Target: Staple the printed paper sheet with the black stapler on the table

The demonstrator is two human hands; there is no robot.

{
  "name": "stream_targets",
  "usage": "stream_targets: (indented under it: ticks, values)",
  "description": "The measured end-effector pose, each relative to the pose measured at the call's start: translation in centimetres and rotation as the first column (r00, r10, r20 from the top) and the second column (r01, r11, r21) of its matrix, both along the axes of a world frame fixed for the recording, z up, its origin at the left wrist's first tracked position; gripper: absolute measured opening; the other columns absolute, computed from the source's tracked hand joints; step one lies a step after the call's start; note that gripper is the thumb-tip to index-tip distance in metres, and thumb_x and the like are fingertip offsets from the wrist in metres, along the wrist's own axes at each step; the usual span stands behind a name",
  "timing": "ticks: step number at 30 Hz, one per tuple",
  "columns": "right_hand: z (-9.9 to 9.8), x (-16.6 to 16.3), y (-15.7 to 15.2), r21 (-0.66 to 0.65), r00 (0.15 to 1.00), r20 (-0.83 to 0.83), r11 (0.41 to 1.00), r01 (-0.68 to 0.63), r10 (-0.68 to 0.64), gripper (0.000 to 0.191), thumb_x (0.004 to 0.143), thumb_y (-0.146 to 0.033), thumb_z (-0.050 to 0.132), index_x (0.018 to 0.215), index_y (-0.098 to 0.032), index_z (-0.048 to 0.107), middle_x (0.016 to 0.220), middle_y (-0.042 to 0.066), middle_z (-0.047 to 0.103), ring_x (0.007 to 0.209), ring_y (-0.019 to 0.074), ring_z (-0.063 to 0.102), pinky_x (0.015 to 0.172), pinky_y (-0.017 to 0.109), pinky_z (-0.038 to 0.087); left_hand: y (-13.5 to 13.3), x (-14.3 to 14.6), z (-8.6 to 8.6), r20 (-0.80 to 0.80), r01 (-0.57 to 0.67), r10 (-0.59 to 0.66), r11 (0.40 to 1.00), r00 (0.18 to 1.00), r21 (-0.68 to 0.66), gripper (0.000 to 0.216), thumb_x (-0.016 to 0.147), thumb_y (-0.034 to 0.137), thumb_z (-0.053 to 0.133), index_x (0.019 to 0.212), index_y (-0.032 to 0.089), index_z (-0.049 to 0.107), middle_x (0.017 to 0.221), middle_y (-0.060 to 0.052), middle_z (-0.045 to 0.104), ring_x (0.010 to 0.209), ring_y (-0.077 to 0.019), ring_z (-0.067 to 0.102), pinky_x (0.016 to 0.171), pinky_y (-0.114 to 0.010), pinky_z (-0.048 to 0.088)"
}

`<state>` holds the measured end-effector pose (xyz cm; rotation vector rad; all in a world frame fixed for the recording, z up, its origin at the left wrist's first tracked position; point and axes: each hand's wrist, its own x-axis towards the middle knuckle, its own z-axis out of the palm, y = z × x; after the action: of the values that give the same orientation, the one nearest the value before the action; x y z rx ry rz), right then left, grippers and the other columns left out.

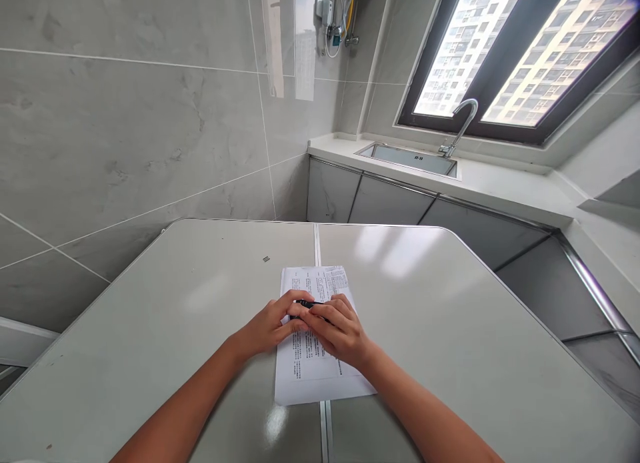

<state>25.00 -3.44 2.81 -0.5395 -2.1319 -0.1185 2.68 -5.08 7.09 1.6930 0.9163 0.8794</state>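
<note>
Over a stack of printed paper sheets, my two hands meet around a small black stapler, mostly hidden by the fingers. My left hand is closed on its left end, thumb and forefinger curled around it. From the right, my right hand is closed over the other end, its fingers touching those of the left. The sheets lie flat on the table under both hands. Some tiny dark strips, like staples, lie on the table beyond the left hand.
The pale table has a metal seam running down its middle. Behind it are a counter with a sink and a curved tap, below a window. A grey tiled wall stands on the left.
</note>
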Motion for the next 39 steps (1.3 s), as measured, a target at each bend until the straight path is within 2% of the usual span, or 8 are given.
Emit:
stream_targets:
  ticks: [4,6,8,11,16,21,32,39]
  values:
    - [-0.5,0.9,0.5,-0.034,0.999,0.030,0.999,0.021,-0.020,0.033,0.102,-0.018,0.056,0.123,-0.037,0.072,0.097,0.002,0.075,0.078,0.0197,0.063,0.074,0.040,0.048,0.4,0.1,-0.2,0.047,-0.039,0.038,0.999,0.998,0.007,0.046,0.081,0.028,0.085,0.124,0.027,0.069,0.097,-0.006,0.080,0.084,-0.0249,0.072,0.081,-0.035,0.055]
    - [-0.5,2.0,1.7,-0.057,0.994,0.003,0.992,0.114,-0.114,0.031,0.099,-0.018,0.059,0.120,-0.035,0.075,0.100,0.004,0.074,0.084,0.0218,0.063,0.078,0.042,0.049,1.4,-0.8,-0.7,0.031,-0.215,0.213,0.969,0.977,0.125,0.039,0.082,0.031,0.084,0.118,0.027,0.070,0.097,-0.005,0.079,0.083,-0.0239,0.071,0.085,-0.036,0.055]
    - [-0.5,3.8,3.6,-0.123,0.966,-0.049,0.961,0.248,-0.255,0.026,0.098,-0.018,0.061,0.114,-0.031,0.077,0.099,0.007,0.073,0.087,0.0236,0.061,0.081,0.043,0.050,3.0,-2.6,-1.4,-0.018,-0.488,0.510,0.832,0.860,0.266,0.016,0.093,0.035,0.071,0.107,0.026,0.071,0.091,-0.004,0.077,0.083,-0.0228,0.069,0.086,-0.035,0.053]
    - [-0.7,7.2,6.8,-0.311,0.891,-0.056,0.856,0.413,-0.451,0.020,0.098,-0.024,0.059,0.099,-0.027,0.080,0.088,0.007,0.070,0.085,0.0238,0.059,0.080,0.041,0.050,5.6,-6.0,-3.2,-0.229,-0.582,0.708,0.689,0.668,0.432,0.019,0.099,0.037,0.058,0.100,0.025,0.072,0.095,-0.008,0.074,0.092,-0.0268,0.067,0.092,-0.038,0.051]
    - [-2.2,11.8,9.6,-0.567,0.705,0.180,0.514,0.644,-0.686,0.018,0.084,-0.023,0.061,0.079,-0.023,0.079,0.090,0.008,0.071,0.090,0.0251,0.061,0.073,0.036,0.045,8.5,-8.7,-6.7,-0.391,-0.460,0.654,0.745,0.647,0.484,0.041,0.097,0.039,0.056,0.131,0.021,0.069,0.153,-0.016,0.056,0.145,-0.0380,0.044,0.122,-0.055,0.029]
    - [-3.5,12.7,10.2,-0.603,0.598,0.210,0.379,0.702,-0.774,0.016,0.079,-0.024,0.060,0.073,-0.020,0.074,0.091,0.008,0.071,0.076,0.0215,0.060,0.064,0.034,0.040,9.0,-7.6,-8.7,-0.494,-0.332,0.526,0.840,0.692,0.429,0.044,0.099,0.039,0.054,0.140,0.027,0.064,0.158,-0.012,0.052,0.153,-0.0359,0.037,0.126,-0.061,0.016]
    - [-3.9,12.4,10.5,-0.594,0.630,0.205,0.416,0.689,-0.749,0.018,0.080,-0.028,0.059,0.074,-0.021,0.074,0.091,0.009,0.071,0.083,0.0233,0.061,0.065,0.033,0.042,8.7,-7.9,-8.2,-0.413,-0.312,0.558,0.792,0.720,0.526,0.029,0.099,0.020,0.045,0.099,0.025,0.074,0.100,-0.011,0.072,0.097,-0.0303,0.063,0.091,-0.042,0.049]
    - [-4.3,12.5,10.5,-0.576,0.648,0.214,0.441,0.688,-0.731,0.021,0.086,-0.026,0.057,0.076,-0.021,0.075,0.095,0.009,0.070,0.089,0.0247,0.062,0.068,0.034,0.044,8.8,-8.1,-8.9,-0.335,-0.383,0.578,0.780,0.744,0.496,0.034,0.092,0.017,0.049,0.114,0.023,0.073,0.121,-0.012,0.066,0.092,-0.0249,0.067,0.088,-0.040,0.054]
